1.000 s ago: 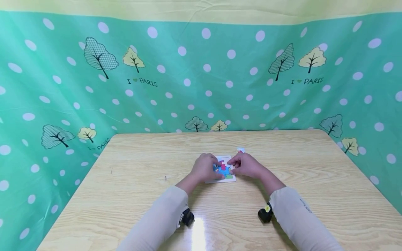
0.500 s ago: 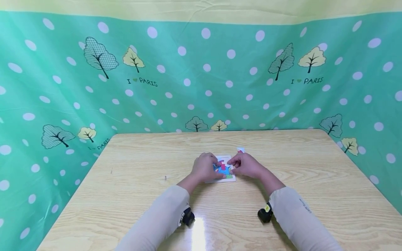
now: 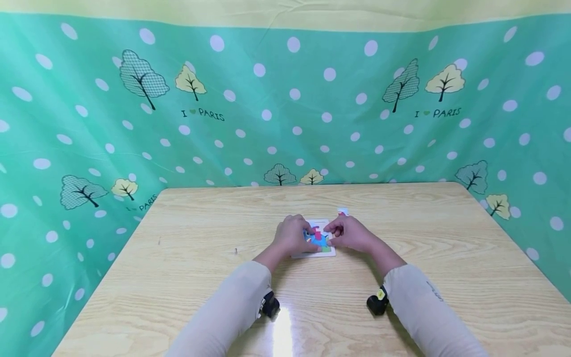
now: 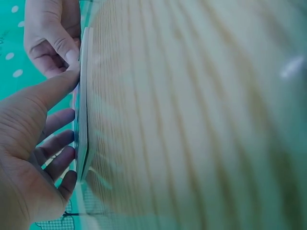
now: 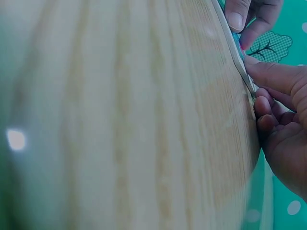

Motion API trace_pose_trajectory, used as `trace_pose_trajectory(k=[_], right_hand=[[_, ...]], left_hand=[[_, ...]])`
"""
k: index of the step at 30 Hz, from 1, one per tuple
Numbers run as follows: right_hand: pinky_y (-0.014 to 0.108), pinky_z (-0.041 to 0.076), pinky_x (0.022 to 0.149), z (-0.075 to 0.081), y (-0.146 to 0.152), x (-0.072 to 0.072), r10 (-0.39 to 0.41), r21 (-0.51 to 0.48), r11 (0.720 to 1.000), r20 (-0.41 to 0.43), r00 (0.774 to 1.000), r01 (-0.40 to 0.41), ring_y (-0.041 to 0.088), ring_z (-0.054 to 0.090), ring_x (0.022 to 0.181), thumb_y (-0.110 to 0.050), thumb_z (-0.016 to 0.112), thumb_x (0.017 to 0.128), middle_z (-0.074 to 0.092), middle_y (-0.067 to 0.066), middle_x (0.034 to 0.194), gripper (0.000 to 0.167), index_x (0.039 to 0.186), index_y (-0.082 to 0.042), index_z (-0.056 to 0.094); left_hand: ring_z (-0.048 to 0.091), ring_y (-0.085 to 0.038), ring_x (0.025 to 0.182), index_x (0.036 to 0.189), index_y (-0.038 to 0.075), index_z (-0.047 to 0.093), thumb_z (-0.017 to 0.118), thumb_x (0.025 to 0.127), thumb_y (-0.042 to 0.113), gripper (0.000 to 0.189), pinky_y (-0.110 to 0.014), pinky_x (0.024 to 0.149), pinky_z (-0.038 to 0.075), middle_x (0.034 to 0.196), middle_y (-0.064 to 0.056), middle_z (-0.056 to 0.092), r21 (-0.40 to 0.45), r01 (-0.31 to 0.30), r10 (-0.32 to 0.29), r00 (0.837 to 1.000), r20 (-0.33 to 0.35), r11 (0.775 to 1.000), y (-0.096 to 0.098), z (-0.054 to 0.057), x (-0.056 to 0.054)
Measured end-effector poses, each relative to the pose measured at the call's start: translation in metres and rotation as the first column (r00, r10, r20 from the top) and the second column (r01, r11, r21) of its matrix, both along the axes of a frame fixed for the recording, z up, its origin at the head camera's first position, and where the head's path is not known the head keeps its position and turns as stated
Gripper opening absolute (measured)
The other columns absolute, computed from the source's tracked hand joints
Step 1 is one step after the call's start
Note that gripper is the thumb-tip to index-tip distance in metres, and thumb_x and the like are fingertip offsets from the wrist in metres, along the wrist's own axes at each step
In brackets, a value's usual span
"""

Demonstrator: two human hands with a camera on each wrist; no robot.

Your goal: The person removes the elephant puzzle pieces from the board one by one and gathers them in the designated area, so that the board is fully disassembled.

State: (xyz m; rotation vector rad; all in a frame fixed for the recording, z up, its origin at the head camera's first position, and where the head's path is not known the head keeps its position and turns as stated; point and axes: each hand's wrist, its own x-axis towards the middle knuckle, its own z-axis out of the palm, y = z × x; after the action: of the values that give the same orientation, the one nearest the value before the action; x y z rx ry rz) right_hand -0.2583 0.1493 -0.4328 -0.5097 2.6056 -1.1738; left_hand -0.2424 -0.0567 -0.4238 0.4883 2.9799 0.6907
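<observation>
A small jigsaw puzzle (image 3: 318, 237) in a white-rimmed tray lies flat on the table, with a blue, red and green picture. My left hand (image 3: 292, 236) covers its left side, thumb near the front and the loosely spread fingers touching its face. At the right edge is my right hand (image 3: 352, 234), its thumb and index fingertip on the puzzle and the other fingers curled in. I cannot tell whether the right fingertips pinch a piece. In the left wrist view the tray (image 4: 84, 105) shows edge-on, both thumbs close together over it.
A loose puzzle piece (image 3: 342, 211), white and red, lies just beyond the right hand. The wooden table (image 3: 200, 287) carries a small dark mark to the left of the hands. A green dotted curtain (image 3: 285, 109) hangs behind the table.
The view shifts slightly. Both hands stay at the puzzle, with the left hand's fingers moving only slightly over its face.
</observation>
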Motion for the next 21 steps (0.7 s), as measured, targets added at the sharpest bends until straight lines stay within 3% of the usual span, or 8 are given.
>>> trace_pose_trajectory(k=[10,17,21], right_hand=[[0.031,0.048,0.076,-0.0002,0.0008,-0.001,0.014,-0.061,0.998,-0.007,1.0,-0.014,0.021,0.053,0.085,-0.003,0.079,0.08,0.06,0.006,0.094,0.028,0.105,-0.003,0.066],[0.033,0.049,0.078,0.0,0.0017,-0.0008,0.013,-0.113,0.993,-0.031,0.999,-0.017,0.02,0.056,0.085,-0.001,0.068,0.09,0.062,0.006,0.091,0.011,0.1,-0.005,0.067],[0.035,0.048,0.081,-0.0001,0.0011,-0.0005,-0.008,-0.115,0.993,-0.027,1.0,0.005,0.02,0.056,0.087,0.0,0.063,0.093,0.062,0.005,0.092,0.01,0.099,-0.005,0.068]], left_hand=[[0.05,-0.017,0.099,0.108,0.021,0.077,0.088,0.067,0.046,0.05,-0.034,0.085,0.04,0.1,0.006,0.059,0.063,0.0,-0.001,1.0,0.021,0.998,-0.0019,-0.0026,-0.0011],[0.048,-0.016,0.098,0.108,0.021,0.077,0.089,0.066,0.045,0.051,-0.033,0.084,0.039,0.1,0.007,0.058,0.089,-0.015,0.012,0.999,0.04,0.996,-0.0023,-0.005,-0.0018],[0.047,-0.016,0.097,0.109,0.021,0.077,0.089,0.066,0.046,0.051,-0.033,0.084,0.038,0.101,0.007,0.058,0.091,-0.014,0.01,0.999,0.04,0.996,-0.0021,-0.0055,-0.0019]])
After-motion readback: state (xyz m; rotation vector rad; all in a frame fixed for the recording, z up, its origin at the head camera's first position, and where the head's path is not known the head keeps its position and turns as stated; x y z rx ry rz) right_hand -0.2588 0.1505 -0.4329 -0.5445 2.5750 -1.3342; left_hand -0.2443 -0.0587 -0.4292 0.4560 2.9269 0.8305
